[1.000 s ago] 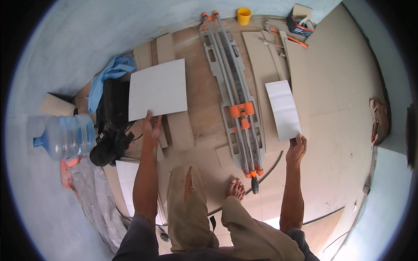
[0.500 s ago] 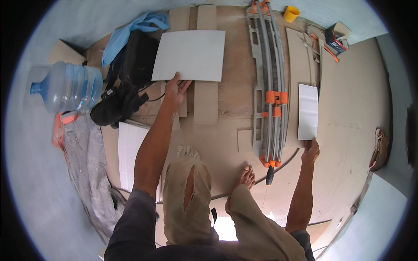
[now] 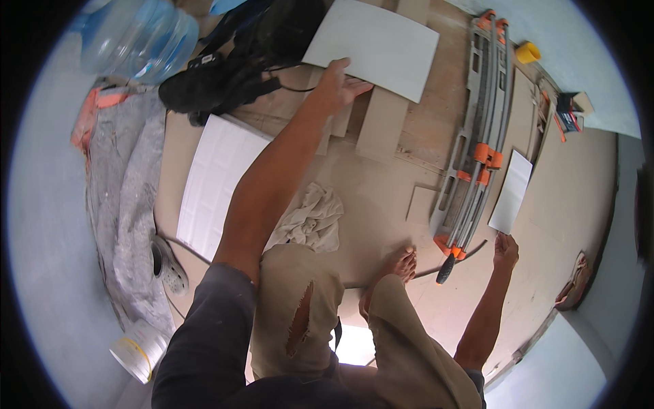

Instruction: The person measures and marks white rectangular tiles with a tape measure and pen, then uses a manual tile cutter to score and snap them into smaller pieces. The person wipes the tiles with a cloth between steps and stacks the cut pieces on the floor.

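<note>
My left hand (image 3: 338, 88) grips the near edge of a large white tile (image 3: 378, 49), thumb on top and fingers underneath. The tile is held over cardboard strips at the upper middle. Off to the right, my right hand (image 3: 505, 251) pinches the near end of a narrow white tile strip (image 3: 511, 193). Between the two stands a long manual tile cutter (image 3: 470, 136) with grey rails, orange fittings and a black handle grip. A stack of white tiles (image 3: 216, 180) lies on the left, partly hidden behind my left forearm.
A large blue water bottle (image 3: 143, 41), a black bag (image 3: 286, 31) and a grey sheet (image 3: 129, 198) line the left. A crumpled cloth (image 3: 317, 218) lies by my knee, a clog (image 3: 172, 267) and white bucket (image 3: 139, 351) lower left. A yellow cup (image 3: 527, 52) and small box (image 3: 573, 109) are far right.
The view has turned, so the scene sits further right and tilted. Both hands keep hold of their tile pieces. The white bucket and more of the crumpled cloth now show.
</note>
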A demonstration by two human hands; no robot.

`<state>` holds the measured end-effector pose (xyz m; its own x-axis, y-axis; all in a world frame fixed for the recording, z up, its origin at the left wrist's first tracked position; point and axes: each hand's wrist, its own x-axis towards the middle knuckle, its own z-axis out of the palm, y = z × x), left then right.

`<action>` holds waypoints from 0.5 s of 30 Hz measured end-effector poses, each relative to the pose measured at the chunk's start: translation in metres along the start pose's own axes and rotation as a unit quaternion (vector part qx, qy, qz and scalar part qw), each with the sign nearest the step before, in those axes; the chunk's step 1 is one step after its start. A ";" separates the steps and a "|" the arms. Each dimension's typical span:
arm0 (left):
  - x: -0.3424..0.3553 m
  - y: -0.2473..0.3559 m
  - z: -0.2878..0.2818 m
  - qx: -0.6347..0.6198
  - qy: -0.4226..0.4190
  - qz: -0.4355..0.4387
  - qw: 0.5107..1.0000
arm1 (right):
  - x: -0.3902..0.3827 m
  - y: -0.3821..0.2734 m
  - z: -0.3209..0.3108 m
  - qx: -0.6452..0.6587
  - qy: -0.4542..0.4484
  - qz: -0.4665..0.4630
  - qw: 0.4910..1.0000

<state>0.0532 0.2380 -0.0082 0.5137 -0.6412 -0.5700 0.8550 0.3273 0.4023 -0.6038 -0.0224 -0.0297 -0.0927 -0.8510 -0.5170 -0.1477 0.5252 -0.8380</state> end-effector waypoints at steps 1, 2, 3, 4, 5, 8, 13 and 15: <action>-0.002 0.002 -0.001 0.002 0.018 0.001 1.000 | -0.002 -0.001 0.009 0.002 -0.001 0.009 1.000; -0.005 0.004 -0.002 0.002 0.035 0.002 0.999 | -0.008 -0.002 0.017 -0.002 0.009 0.012 1.000; -0.008 0.001 0.008 -0.005 0.033 0.001 0.999 | -0.009 -0.007 0.011 -0.004 0.028 0.008 1.000; -0.016 -0.005 0.021 -0.011 0.032 -0.003 0.999 | -0.012 -0.012 0.005 -0.006 0.050 0.005 0.999; -0.025 0.000 0.020 -0.009 0.043 0.006 0.999 | -0.025 -0.013 0.027 0.000 0.070 0.033 0.997; -0.031 0.010 0.016 -0.014 0.049 0.001 0.999 | -0.041 -0.023 0.056 -0.037 0.129 -0.041 0.990; -0.076 0.031 -0.012 0.124 -0.003 0.034 0.992 | -0.148 -0.024 0.174 -0.111 0.056 -0.460 0.879; -0.100 0.042 -0.034 0.188 -0.005 0.035 0.982 | -0.261 -0.020 0.251 -0.166 -0.153 -0.426 0.876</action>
<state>0.0403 0.3395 0.0414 0.5676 -0.6335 -0.5258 0.7303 0.0926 0.6768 -0.3292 0.1893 0.0780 0.4521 -0.8676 0.2071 -0.3175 -0.3736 -0.8716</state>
